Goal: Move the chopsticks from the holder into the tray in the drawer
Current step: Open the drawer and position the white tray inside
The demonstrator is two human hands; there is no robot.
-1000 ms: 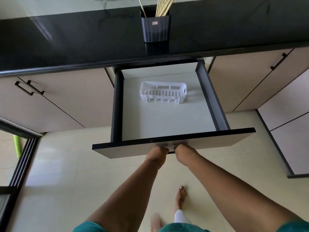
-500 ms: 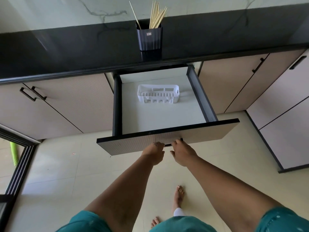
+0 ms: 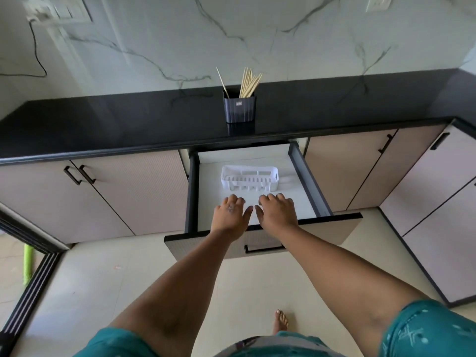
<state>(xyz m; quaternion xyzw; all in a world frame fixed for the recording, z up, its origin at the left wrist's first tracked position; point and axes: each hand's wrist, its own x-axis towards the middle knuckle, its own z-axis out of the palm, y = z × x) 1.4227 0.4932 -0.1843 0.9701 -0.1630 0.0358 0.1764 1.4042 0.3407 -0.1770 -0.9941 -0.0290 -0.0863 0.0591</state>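
Both hands are over the pulled-out drawer (image 3: 322, 191), left hand (image 3: 230, 215) and right hand (image 3: 278, 212) side by side, palms down, fingers loosely spread, nothing held. The white slotted plastic tray (image 3: 249, 177) sits just beyond them. The pale wooden chopsticks (image 3: 248, 83) stand in the dark ribbed holder (image 3: 239, 109) on the black glossy worktop (image 3: 116, 124).

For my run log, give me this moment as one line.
drawer: open | tray: empty | chopsticks: in holder | left hand: empty | right hand: empty
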